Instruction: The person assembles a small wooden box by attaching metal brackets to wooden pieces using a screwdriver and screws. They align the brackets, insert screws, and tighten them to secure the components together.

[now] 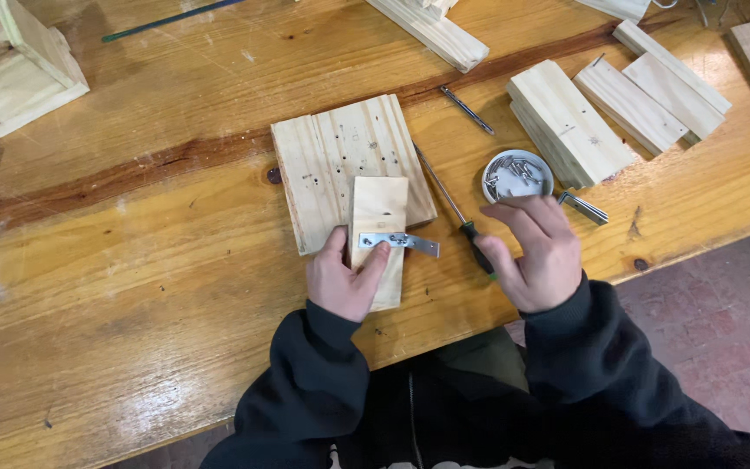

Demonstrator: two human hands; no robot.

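While left hand (346, 280) grips wood block (378, 227) under bracket (398, 241), half-open right hand (538, 254) touches screwdriver (455, 211).

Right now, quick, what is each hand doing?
Left hand: closed on the small wood block, finger pinning the metal bracket.
Right hand: half-curled, gripping nothing, beside the screwdriver.
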